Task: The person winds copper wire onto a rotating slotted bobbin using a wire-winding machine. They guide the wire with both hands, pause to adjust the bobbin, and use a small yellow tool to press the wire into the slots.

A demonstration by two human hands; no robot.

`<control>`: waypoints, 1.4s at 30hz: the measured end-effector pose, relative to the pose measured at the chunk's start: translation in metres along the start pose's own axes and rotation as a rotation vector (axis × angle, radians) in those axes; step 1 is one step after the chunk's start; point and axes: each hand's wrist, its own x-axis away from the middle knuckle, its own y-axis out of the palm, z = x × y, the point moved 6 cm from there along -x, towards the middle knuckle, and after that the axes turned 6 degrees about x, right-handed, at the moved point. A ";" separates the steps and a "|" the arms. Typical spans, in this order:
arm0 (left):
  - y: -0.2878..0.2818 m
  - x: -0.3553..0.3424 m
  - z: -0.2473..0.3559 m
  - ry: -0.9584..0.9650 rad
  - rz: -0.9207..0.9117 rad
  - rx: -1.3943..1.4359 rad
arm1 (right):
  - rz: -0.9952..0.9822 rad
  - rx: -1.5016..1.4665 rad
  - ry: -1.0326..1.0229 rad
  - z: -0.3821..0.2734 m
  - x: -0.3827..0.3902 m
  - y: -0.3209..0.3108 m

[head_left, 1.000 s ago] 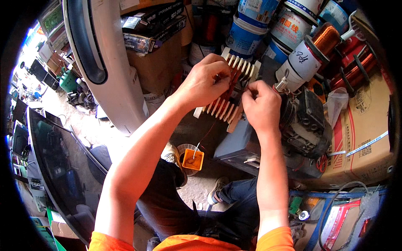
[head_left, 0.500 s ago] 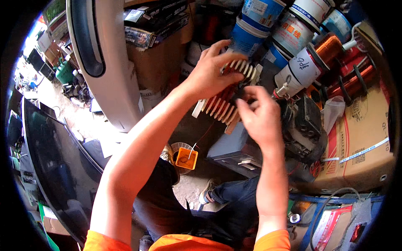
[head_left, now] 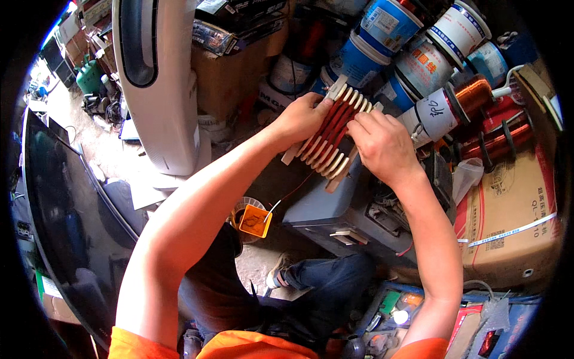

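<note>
Between my hands is a coil winding former (head_left: 332, 133), with several cream ribs and dark red enamelled wire wound between them. My left hand (head_left: 297, 121) is closed round its left side, thumb on top and the other fingers partly hidden. My right hand (head_left: 385, 143) is at its right edge, fingers bent and pressed together against it. The fingertips are partly out of sight. Below the former is a grey machine housing (head_left: 320, 209). A thin red wire runs from the former down towards an orange square tub (head_left: 255, 221) with a white stick in it.
Wire spools (head_left: 472, 99) and blue-and-white buckets (head_left: 388, 27) crowd the far right. A large cardboard box (head_left: 508, 203) stands at the right. A tall white appliance (head_left: 161, 90) rises at the left, near a dark glossy panel (head_left: 72, 197). Below right is a cluttered blue-edged tray (head_left: 388, 308).
Both hands have moved apart from over the former's middle to its left and right sides, showing the red windings. The whole view has shifted slightly.
</note>
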 end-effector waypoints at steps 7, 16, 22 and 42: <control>0.003 0.000 0.002 0.035 0.023 -0.118 | -0.273 -0.891 0.998 0.023 0.017 0.033; 0.002 -0.003 -0.004 0.022 0.043 -0.126 | 0.016 0.068 -0.088 0.000 -0.005 -0.017; 0.003 -0.007 -0.007 0.067 0.053 -0.119 | -0.025 0.018 -0.203 0.003 -0.002 0.000; 0.004 -0.005 0.003 0.070 0.025 -0.159 | -0.062 -0.086 0.083 0.008 0.000 -0.006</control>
